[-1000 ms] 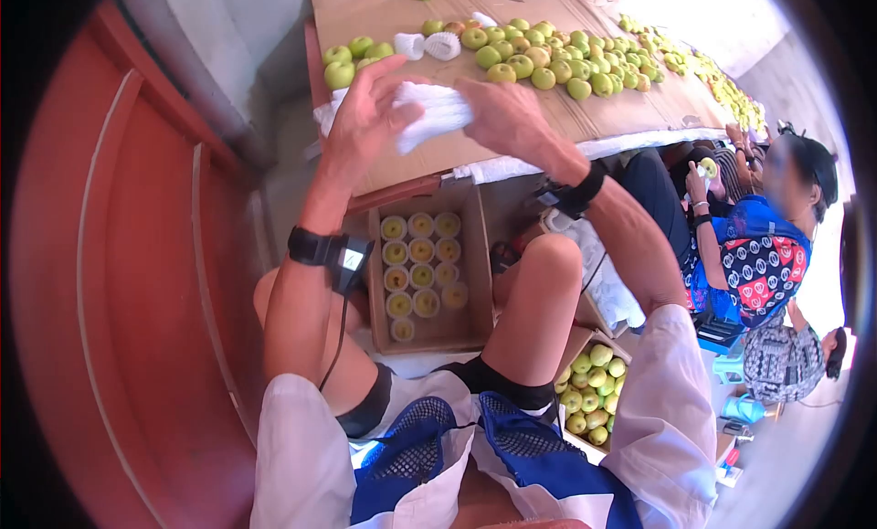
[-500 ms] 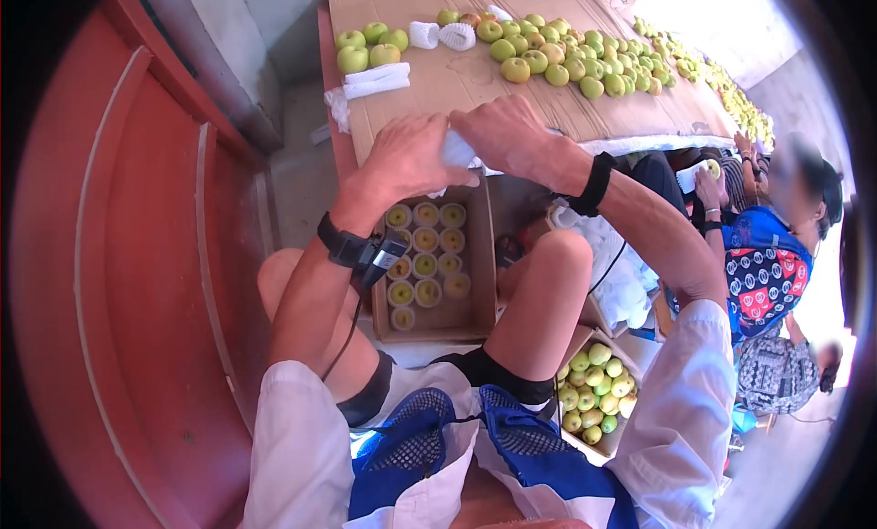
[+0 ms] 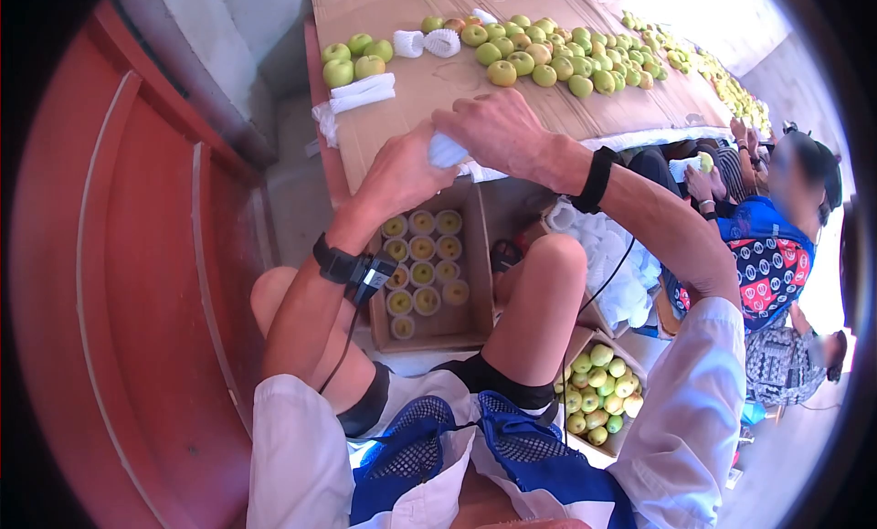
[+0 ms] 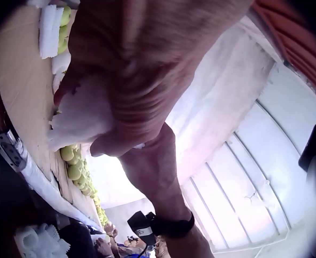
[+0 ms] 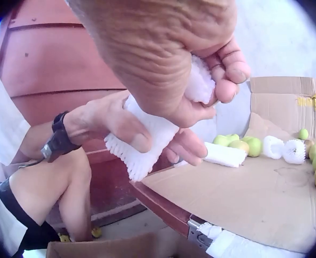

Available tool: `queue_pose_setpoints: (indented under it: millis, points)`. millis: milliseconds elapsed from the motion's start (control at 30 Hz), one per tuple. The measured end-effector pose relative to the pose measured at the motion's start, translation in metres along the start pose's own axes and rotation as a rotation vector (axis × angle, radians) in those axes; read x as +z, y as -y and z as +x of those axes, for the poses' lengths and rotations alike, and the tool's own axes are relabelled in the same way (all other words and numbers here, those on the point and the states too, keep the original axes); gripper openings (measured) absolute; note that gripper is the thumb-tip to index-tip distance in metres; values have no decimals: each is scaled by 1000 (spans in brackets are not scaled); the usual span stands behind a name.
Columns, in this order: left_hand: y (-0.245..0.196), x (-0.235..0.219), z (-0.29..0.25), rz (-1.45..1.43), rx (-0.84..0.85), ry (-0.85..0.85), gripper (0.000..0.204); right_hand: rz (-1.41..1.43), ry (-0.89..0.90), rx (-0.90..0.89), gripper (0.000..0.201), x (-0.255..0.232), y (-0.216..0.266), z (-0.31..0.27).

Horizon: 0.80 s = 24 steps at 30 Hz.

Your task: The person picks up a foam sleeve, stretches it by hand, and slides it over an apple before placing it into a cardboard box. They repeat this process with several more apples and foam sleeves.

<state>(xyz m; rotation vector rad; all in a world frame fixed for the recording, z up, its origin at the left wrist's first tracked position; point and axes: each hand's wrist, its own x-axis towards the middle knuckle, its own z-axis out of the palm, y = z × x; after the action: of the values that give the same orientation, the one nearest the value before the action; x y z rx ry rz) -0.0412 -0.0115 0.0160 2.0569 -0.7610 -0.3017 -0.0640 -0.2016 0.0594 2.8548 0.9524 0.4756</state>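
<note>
A white foam net sleeve is stretched between the two hands, in front of the table's near edge. My left hand grips its lower end, thumb laid across the foam in the right wrist view. Close against it, my right hand curls its fingers round the upper end, where more white foam bulges out between the fingers. Whether a fruit sits inside the sleeve, I cannot tell. Below the hands, a cardboard box holds rows of sleeved green apples.
Flat foam sleeves lie on the cardboard-covered table, near a few green apples and two opened sleeves. A long heap of apples stretches right. Beside my knee are a box of apples and piled white foam. Another person sits at right.
Both hands have come down and nearer to my body, and closer together round the foam sleeve. The flat sleeves on the table, formerly behind the left hand, now show.
</note>
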Motion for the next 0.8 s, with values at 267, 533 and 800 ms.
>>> queue_pose_setpoints:
  millis: [267,533,800]
  points:
    - [15,17,10,-551,-13,193,47,-56,-69,-95,18,-3,-12,-7]
    - [3,33,0,89,22,118,49,-6,127,-9,18,13,-16,-25]
    - [-24,31,-9,27,21,198,49,-15,42,31,19,-19,-3,-58]
